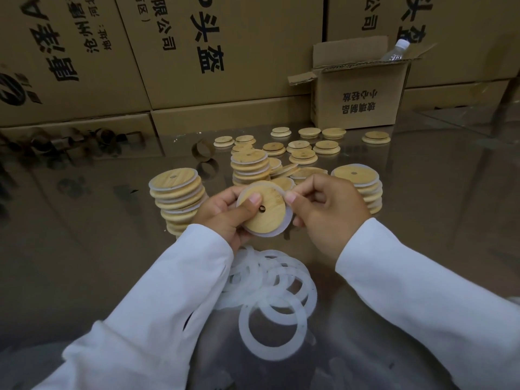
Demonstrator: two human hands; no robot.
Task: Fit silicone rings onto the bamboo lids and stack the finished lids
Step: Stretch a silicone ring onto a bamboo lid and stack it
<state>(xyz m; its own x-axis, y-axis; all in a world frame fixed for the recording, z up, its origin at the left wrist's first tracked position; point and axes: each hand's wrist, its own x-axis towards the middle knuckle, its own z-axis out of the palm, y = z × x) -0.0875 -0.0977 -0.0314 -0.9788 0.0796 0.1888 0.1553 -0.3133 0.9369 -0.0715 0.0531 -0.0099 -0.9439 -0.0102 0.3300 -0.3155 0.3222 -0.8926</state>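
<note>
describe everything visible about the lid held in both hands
The held lid is a round, flat disc of pale bamboo-looking wood with a small dark hole near its middle. A translucent white silicone ring shows around its rim, most at the lower right. It is held in the air, tilted, face toward the camera, above the loose rings. The left hand grips its left edge with the thumb pressed beside the hole; the right hand pinches the ring at the upper right edge.
</note>
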